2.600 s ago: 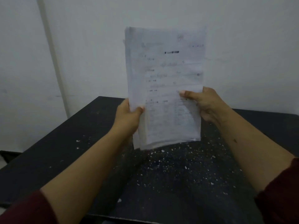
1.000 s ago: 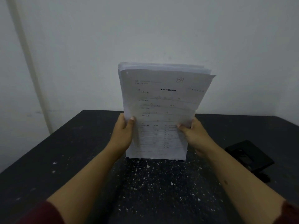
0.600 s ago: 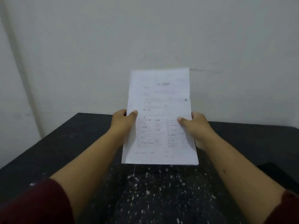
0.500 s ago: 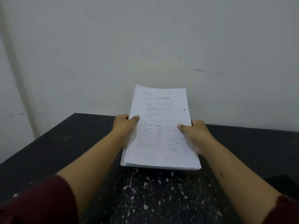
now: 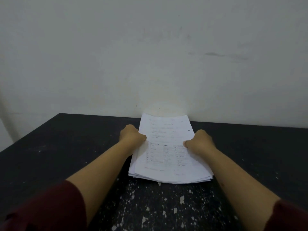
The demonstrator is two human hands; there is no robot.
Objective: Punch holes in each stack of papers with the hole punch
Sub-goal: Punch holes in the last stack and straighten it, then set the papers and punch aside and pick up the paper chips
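A stack of white printed papers (image 5: 168, 147) lies nearly flat on the black table (image 5: 58, 147), its far edge close to the wall. My left hand (image 5: 131, 136) grips the stack's left edge with the thumb on top. My right hand (image 5: 200, 141) grips the right edge the same way. The sheets at the near edge are slightly fanned. The hole punch is out of view.
Small white paper bits (image 5: 160, 199) are scattered over the table in front of the stack. A pale wall (image 5: 150, 55) rises right behind the table. Dark red sleeves cover both my upper forearms.
Both hands have lowered the stack from upright in the air down onto the table, tilting it flat. The view has shifted, and the hole punch at the right has left the frame.
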